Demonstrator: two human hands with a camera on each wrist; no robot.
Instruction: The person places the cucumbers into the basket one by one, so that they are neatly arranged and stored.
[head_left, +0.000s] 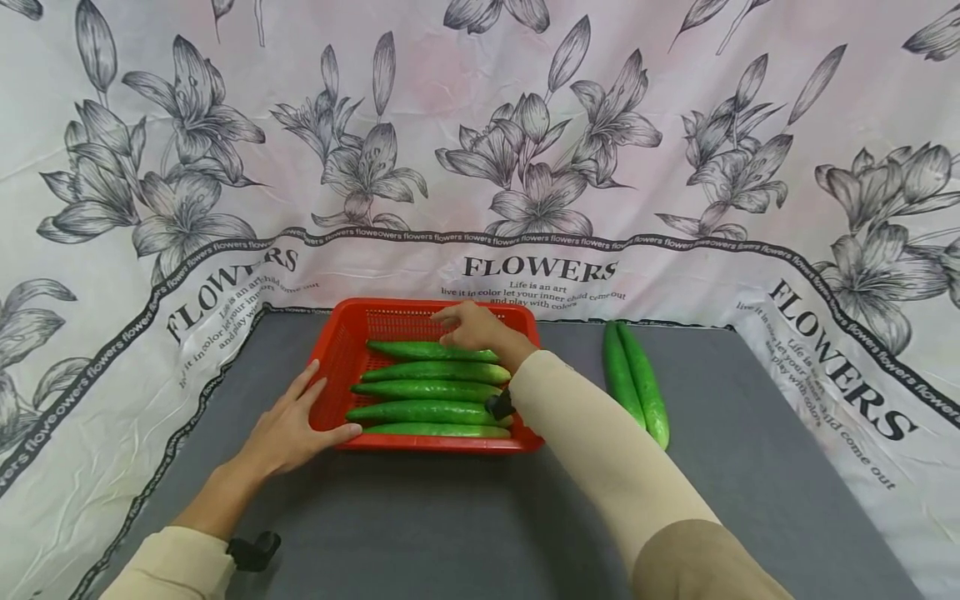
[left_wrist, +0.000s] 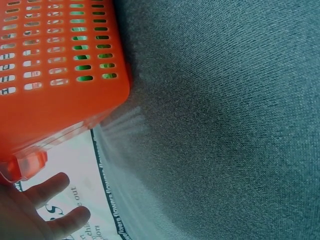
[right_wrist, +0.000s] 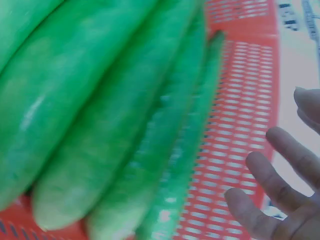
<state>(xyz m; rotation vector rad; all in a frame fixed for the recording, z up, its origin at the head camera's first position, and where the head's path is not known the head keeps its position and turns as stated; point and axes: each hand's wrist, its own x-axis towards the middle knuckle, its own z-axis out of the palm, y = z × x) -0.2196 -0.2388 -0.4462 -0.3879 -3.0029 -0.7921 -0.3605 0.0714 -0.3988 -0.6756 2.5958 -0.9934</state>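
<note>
A red plastic basket [head_left: 442,445] holds several long green cucumbers [head_left: 427,390] lying side by side. My left hand [head_left: 281,437] touches its left side, thumb near the front left corner and fingers spread along the rim. In the left wrist view, two straight fingers [left_wrist: 47,191] reach past the basket's perforated wall [left_wrist: 55,107]. Over the back right part of the basket hovers my right hand [head_left: 480,327], palm down, its fingers loosely extended with nothing between them. The right wrist view shows those parted fingers [right_wrist: 272,182] beside the cucumbers [right_wrist: 120,120].
Two more cucumbers [head_left: 645,387] lie together on the grey tabletop [head_left: 750,467], right of the basket and partly behind my right sleeve [head_left: 600,442]. A white flower-printed cloth [head_left: 420,192] hangs behind the table and borders its sides.
</note>
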